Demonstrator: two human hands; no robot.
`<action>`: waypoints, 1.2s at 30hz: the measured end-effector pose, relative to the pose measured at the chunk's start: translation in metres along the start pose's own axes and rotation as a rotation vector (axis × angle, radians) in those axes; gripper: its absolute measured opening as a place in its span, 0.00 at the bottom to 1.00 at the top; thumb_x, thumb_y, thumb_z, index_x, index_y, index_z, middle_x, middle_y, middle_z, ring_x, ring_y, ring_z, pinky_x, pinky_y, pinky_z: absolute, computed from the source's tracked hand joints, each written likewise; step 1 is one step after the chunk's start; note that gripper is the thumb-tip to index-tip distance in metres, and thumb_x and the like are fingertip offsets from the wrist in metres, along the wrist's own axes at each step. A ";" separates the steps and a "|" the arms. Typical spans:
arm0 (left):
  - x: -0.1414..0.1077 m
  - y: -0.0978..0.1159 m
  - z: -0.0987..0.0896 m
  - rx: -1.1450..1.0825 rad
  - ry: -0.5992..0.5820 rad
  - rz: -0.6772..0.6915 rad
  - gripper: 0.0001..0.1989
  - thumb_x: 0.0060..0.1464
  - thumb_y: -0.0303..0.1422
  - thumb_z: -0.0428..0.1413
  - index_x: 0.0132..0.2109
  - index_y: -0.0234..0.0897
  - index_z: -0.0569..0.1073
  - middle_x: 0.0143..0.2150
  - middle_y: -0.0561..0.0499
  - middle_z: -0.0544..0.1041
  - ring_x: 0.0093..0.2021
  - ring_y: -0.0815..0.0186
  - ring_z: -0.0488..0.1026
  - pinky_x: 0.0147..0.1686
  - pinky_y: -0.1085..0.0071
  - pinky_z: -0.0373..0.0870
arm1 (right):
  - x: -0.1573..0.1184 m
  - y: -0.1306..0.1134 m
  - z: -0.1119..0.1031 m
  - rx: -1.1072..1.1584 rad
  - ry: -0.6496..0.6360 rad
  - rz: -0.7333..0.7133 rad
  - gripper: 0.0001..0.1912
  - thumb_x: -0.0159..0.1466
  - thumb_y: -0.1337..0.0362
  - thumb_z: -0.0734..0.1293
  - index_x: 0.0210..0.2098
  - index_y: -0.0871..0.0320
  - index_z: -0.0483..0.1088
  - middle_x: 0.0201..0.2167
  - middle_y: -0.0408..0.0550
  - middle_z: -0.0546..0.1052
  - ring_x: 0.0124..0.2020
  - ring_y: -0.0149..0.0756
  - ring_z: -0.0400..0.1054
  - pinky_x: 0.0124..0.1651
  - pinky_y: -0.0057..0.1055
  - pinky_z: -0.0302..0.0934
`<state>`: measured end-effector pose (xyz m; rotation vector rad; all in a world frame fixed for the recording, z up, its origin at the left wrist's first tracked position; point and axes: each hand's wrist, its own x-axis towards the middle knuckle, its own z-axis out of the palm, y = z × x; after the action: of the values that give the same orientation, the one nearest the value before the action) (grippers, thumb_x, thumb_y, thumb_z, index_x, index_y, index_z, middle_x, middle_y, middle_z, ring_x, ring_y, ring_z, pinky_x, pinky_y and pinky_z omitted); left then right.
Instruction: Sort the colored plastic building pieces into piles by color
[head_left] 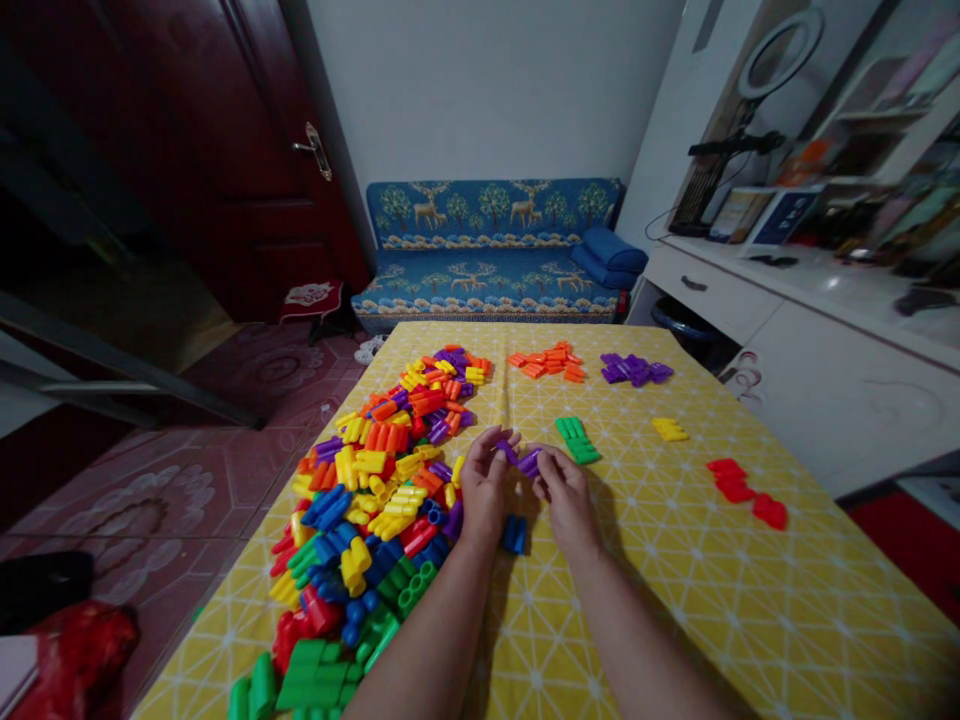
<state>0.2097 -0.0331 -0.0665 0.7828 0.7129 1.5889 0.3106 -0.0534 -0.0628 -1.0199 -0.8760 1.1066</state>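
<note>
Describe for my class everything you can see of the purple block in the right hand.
The purple block looks like moulded plastic, with rounded, tube-like ridges side by side. The right hand pinches its end with its fingertips, hiding part of it. It is held at a slant over the yellow tablecloth, close to another purple piece in the left hand; whether they touch is unclear.

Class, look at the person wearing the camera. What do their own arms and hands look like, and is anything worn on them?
The left hand and right hand are ungloved. Both forearms are bare, with no sleeves in view, and no watch or bracelet shows at either wrist.
</note>
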 end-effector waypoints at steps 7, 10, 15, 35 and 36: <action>-0.006 0.008 0.000 0.234 -0.231 -0.040 0.20 0.59 0.39 0.55 0.57 0.39 0.74 0.60 0.44 0.73 0.63 0.55 0.66 0.64 0.57 0.59 | -0.001 0.001 0.004 -0.164 -0.058 -0.014 0.19 0.58 0.53 0.70 0.47 0.51 0.71 0.48 0.48 0.77 0.46 0.41 0.72 0.46 0.36 0.68; -0.009 0.011 0.001 0.333 -0.327 -0.040 0.23 0.62 0.40 0.52 0.62 0.41 0.69 0.65 0.47 0.67 0.68 0.56 0.59 0.68 0.58 0.50 | 0.000 0.002 0.004 -0.220 -0.065 -0.050 0.18 0.58 0.54 0.69 0.47 0.48 0.67 0.48 0.48 0.77 0.49 0.43 0.72 0.50 0.41 0.68; -0.010 0.015 0.004 0.434 -0.410 -0.014 0.26 0.60 0.42 0.54 0.63 0.43 0.67 0.67 0.48 0.64 0.68 0.56 0.57 0.68 0.57 0.49 | -0.001 0.004 0.001 -0.279 -0.069 -0.106 0.12 0.60 0.57 0.65 0.44 0.47 0.66 0.44 0.47 0.77 0.46 0.42 0.73 0.49 0.42 0.68; -0.006 0.007 0.002 0.321 -0.312 -0.134 0.27 0.60 0.49 0.53 0.60 0.39 0.71 0.61 0.39 0.71 0.65 0.50 0.64 0.64 0.50 0.58 | 0.162 -0.093 -0.178 -0.075 0.754 0.067 0.09 0.61 0.73 0.61 0.27 0.55 0.59 0.23 0.37 0.65 0.23 0.27 0.63 0.31 0.27 0.68; -0.006 0.007 0.002 0.318 -0.309 -0.131 0.27 0.60 0.49 0.53 0.60 0.39 0.71 0.61 0.39 0.71 0.64 0.50 0.64 0.64 0.50 0.58 | 0.170 -0.097 -0.190 -0.128 0.754 0.069 0.09 0.62 0.73 0.60 0.27 0.54 0.59 0.24 0.38 0.65 0.23 0.27 0.63 0.31 0.29 0.68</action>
<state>0.2077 -0.0400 -0.0608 1.1613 0.7809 1.2148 0.5539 0.0609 -0.0175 -1.4451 -0.3015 0.6323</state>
